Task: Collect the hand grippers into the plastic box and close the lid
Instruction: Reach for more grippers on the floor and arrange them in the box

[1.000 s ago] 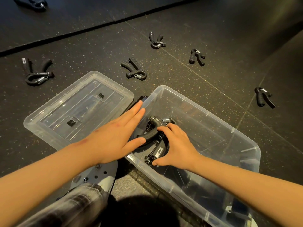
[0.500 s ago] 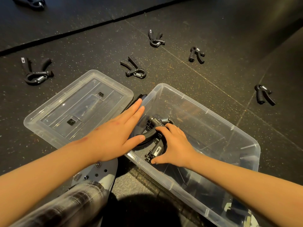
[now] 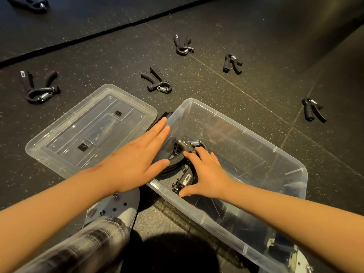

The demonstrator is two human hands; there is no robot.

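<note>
Nothing has moved: left hand [image 3: 136, 164] lies flat on box [image 3: 244, 132] rim, right hand [image 3: 208, 174] grips stowed gripper [image 3: 183, 144]. Nearest loose gripper [image 3: 160, 85] lies beyond box's far corner, nearer left hand.

**Q:** How is the scene lit?
**A:** Dimly, in a warm amber tone. The dark floor [image 3: 256, 56] returns little light, with a paler band at far right. The left forearm [image 3: 49, 209] and right forearm [image 3: 295, 211] are the brightest areas.

**Q:** Shadows and glare?
**A:** A dense shadow [image 3: 173, 251] lies near centre between the arms, consistent with a source above and behind the camera. Small highlights glint on the lid [image 3: 59, 134] and the rim of the plastic box [image 3: 244, 133].

**Q:** Sharpness?
**A:** The centre is crisp. The checked trouser leg [image 3: 88, 247], near left, is smeared. Wide-angle distortion bows the floor seam [image 3: 78, 39] at far left and stretches both forearms toward the near corners.
</note>
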